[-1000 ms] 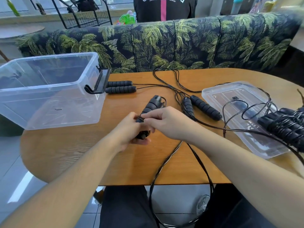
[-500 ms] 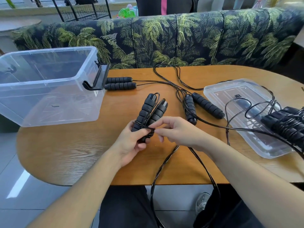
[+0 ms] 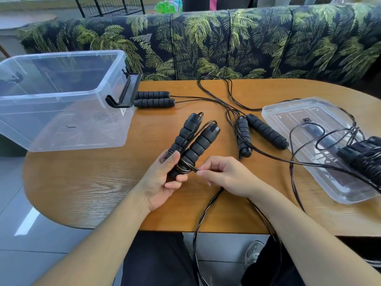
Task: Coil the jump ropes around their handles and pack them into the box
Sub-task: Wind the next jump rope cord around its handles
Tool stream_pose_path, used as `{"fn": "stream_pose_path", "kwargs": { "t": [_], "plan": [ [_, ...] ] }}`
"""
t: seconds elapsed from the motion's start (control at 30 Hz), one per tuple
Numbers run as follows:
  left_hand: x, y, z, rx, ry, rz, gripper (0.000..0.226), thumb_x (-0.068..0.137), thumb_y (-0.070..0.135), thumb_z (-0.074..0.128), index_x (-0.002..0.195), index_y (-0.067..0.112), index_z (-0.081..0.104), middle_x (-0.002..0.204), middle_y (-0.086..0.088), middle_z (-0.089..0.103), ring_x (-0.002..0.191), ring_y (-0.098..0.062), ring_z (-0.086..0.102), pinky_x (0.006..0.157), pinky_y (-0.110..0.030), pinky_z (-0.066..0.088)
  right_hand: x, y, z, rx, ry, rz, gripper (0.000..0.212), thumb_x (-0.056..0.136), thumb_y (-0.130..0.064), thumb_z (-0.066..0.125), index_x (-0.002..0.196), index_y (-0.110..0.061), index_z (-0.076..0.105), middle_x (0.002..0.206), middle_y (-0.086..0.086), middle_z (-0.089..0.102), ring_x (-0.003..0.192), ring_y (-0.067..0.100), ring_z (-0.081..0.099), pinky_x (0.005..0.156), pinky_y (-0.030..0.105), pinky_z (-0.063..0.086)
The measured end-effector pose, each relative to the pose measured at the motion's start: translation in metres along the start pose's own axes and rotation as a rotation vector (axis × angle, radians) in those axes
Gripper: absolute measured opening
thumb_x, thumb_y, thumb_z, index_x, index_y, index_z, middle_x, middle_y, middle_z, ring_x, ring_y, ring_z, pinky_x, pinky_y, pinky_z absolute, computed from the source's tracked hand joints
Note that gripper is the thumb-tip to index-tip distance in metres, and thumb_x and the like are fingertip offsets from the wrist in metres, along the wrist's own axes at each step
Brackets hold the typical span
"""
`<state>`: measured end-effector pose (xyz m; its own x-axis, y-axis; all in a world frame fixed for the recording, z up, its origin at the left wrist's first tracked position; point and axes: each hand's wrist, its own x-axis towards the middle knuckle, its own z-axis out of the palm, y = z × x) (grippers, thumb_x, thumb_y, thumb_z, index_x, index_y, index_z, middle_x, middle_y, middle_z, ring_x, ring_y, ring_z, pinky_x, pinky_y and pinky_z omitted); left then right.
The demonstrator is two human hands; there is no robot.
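Two handles (image 3: 191, 145) sit gripped in the left hand (image 3: 162, 180) while the right hand (image 3: 224, 174) pinches the cord (image 3: 190, 168), which likely needs steady tension for tight coils.

Bright, even daylight; we see a glare patch on the floor (image 3: 26, 225) at left and sheen on the worktop (image 3: 86, 182). Shadows are soft. Wide-angle distortion bows the edges; detail is slightly soft throughout.

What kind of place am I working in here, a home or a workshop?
Probably a lounge or cafe-style seating area, not a workshop: a leaf-print upholstered bench behind an oval wooden table, tiled floor, and another round table further back.
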<state>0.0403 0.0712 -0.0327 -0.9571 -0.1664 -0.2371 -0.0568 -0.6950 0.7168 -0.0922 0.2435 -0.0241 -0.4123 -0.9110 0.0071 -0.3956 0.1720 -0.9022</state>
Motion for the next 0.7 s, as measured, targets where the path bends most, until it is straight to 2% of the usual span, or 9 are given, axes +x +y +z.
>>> {"fn": "stream_pose_path", "kwargs": {
  "t": [0.1,0.2,0.27,0.3,0.37,0.43,0.5,0.6,0.7],
  "plan": [
    [0.002,0.000,-0.001,-0.001,0.040,0.020,0.083,0.066,0.045,0.092,0.135,0.018,0.053,0.106,-0.010,0.062,0.051,-0.008,0.047,0.033,-0.010,0.030,0.001,-0.003,0.008,-0.037,0.058,0.013,0.019,0.094,-0.040,0.067,0.082,-0.026,0.065,0.067,-0.006,0.062,0.067,0.010,0.057,0.076,0.034,0.052],
    [0.001,0.001,0.000,-0.023,0.068,0.049,0.043,0.088,0.043,0.071,0.121,0.015,0.064,0.095,-0.004,0.063,0.045,-0.004,0.042,0.031,-0.009,0.027,0.002,-0.007,0.013,-0.090,0.094,0.068,0.045,0.083,-0.067,0.061,0.071,-0.023,0.057,0.063,-0.004,0.054,0.062,0.013,0.048,0.063,0.034,0.046],
    [-0.002,0.002,0.000,-0.052,0.064,0.056,0.034,0.096,0.040,0.057,0.116,0.014,0.066,0.092,-0.004,0.063,0.044,-0.005,0.043,0.031,-0.009,0.028,0.002,-0.011,0.012,-0.101,0.062,0.085,0.055,0.080,-0.073,0.054,0.073,-0.018,0.061,0.066,0.005,0.057,0.064,0.017,0.049,0.064,0.035,0.045],
    [-0.004,0.002,0.001,-0.062,0.061,0.066,0.035,0.097,0.039,0.054,0.118,0.013,0.065,0.091,-0.004,0.063,0.044,-0.005,0.044,0.032,-0.010,0.030,0.002,-0.012,0.009,-0.090,0.031,0.086,0.055,0.083,-0.069,0.054,0.077,-0.016,0.064,0.066,0.004,0.056,0.063,0.014,0.049,0.065,0.033,0.044],
    [-0.006,0.002,0.002,-0.067,0.080,0.082,0.038,0.095,0.041,0.054,0.120,0.013,0.064,0.091,-0.005,0.065,0.049,-0.009,0.051,0.034,-0.011,0.037,-0.001,-0.016,0.002,-0.033,-0.039,0.072,0.038,0.096,-0.053,0.054,0.089,-0.018,0.068,0.062,-0.011,0.053,0.060,0.002,0.046,0.065,0.021,0.039],
    [-0.007,0.003,0.003,-0.047,0.127,0.080,0.042,0.091,0.045,0.057,0.112,0.012,0.072,0.089,-0.008,0.068,0.053,-0.014,0.060,0.037,-0.015,0.046,-0.003,-0.016,-0.006,0.046,-0.098,0.073,0.025,0.104,-0.035,0.051,0.103,-0.018,0.069,0.063,-0.024,0.055,0.060,-0.005,0.050,0.062,0.011,0.038],
    [-0.008,0.003,0.003,-0.038,0.139,0.073,0.044,0.089,0.046,0.057,0.105,0.010,0.077,0.090,-0.011,0.071,0.058,-0.020,0.067,0.040,-0.018,0.052,-0.005,-0.014,-0.012,0.092,-0.088,0.099,0.025,0.104,-0.031,0.051,0.107,-0.014,0.069,0.060,-0.025,0.054,0.057,-0.005,0.050,0.056,0.009,0.039],
    [-0.005,0.003,-0.004,-0.057,0.050,0.047,0.051,0.093,0.048,0.057,0.125,0.009,0.065,0.100,-0.012,0.067,0.055,-0.017,0.062,0.038,-0.016,0.048,-0.003,-0.016,-0.015,0.033,0.001,0.163,0.037,0.092,-0.052,0.063,0.080,-0.017,0.065,0.055,-0.014,0.045,0.052,0.002,0.042,0.057,0.015,0.035],
    [-0.002,0.002,-0.014,-0.102,-0.170,0.006,0.055,0.091,0.042,0.071,0.132,0.009,0.057,0.107,-0.013,0.064,0.048,-0.012,0.053,0.034,-0.014,0.036,-0.001,-0.017,-0.018,-0.136,-0.008,0.165,0.057,0.076,-0.072,0.061,0.064,-0.017,0.050,0.058,-0.005,0.037,0.056,0.011,0.039,0.061,0.031,0.036]
  ]
}}
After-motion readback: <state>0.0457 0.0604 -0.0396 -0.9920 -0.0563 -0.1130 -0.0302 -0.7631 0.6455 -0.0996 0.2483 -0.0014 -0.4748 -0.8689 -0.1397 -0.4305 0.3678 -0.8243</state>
